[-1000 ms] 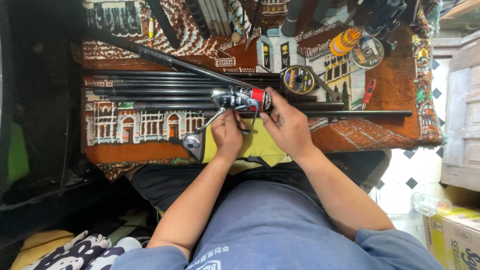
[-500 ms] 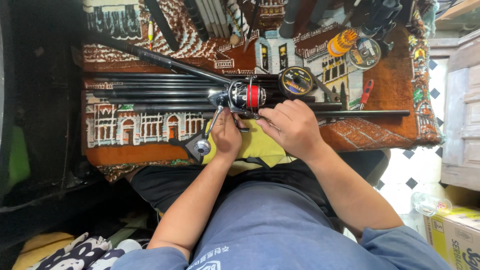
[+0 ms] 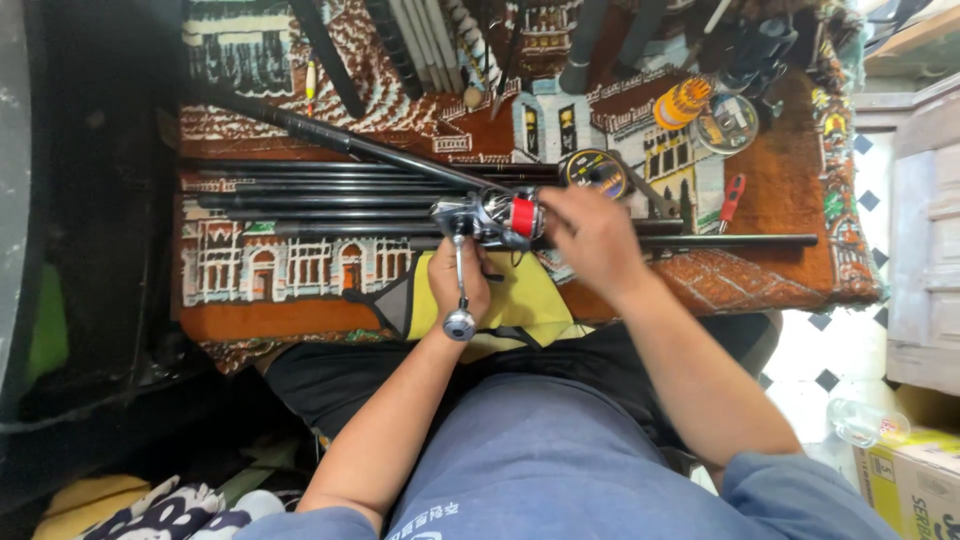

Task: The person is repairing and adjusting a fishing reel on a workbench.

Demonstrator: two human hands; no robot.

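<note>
A silver fishing reel [image 3: 490, 218] with a red spool band sits over the table's near edge, above a yellow cloth [image 3: 520, 305]. My left hand [image 3: 458, 282] grips the reel from below, and its crank handle with a round knob [image 3: 459, 323] hangs down across my wrist. My right hand [image 3: 592, 238] closes on the reel's right side by the spool. Several black rod sections [image 3: 310, 200] lie lengthwise on the patterned tablecloth [image 3: 250, 270] just behind the reel.
A spool of line [image 3: 593, 172] lies just beyond my right hand. An orange spool [image 3: 682, 103], a clear round spool [image 3: 727, 124] and a red-handled tool [image 3: 728, 200] sit at the far right. A cardboard box [image 3: 905, 480] and plastic bottle [image 3: 865, 422] are on the floor.
The reel has been turned in my hands, so the crank handle now hangs down over my left wrist instead of pointing lower left. My right hand shifted right onto the spool side.
</note>
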